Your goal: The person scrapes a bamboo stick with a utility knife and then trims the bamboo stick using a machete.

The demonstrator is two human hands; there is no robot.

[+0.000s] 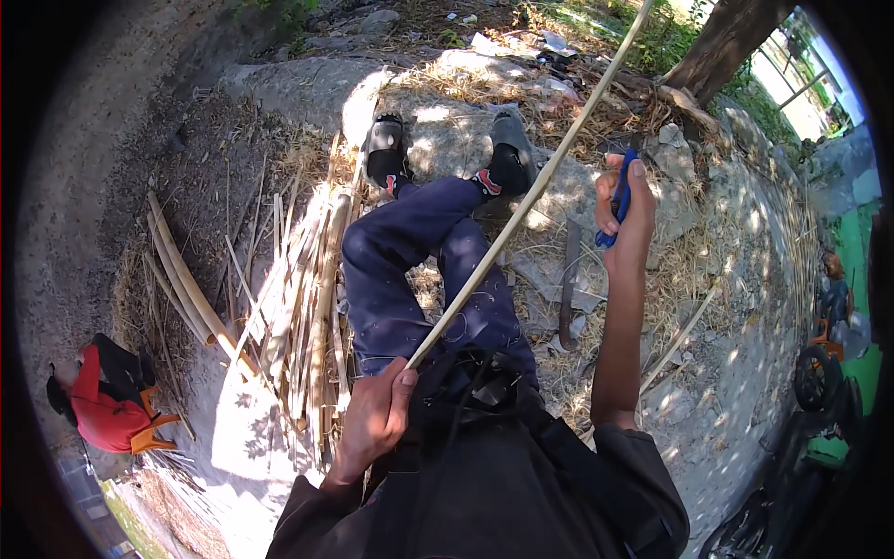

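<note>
My left hand (pixel 375 410) is closed round the lower end of a long, pale bamboo strip (pixel 517 216), close to my waist. From there the strip slants up and away to the right, past my legs, to the top of the view. My right hand (pixel 636 210) is raised to the right of the strip, apart from it, with its fingers curled round a blue cloth-like piece (pixel 623 191). Whether something else is inside that piece is hidden. A long, dark blade with a brownish handle, like a machete (pixel 568 279), lies on the ground between my right forearm and my legs.
A pile of split bamboo strips (pixel 307 321) lies left of my legs, with thicker curved pieces (pixel 186 270) further left. A person in red (pixel 104 401) sits on an orange chair at far left. A tree trunk (pixel 731 47) stands at upper right; a motorbike (pixel 805 447) is at far right.
</note>
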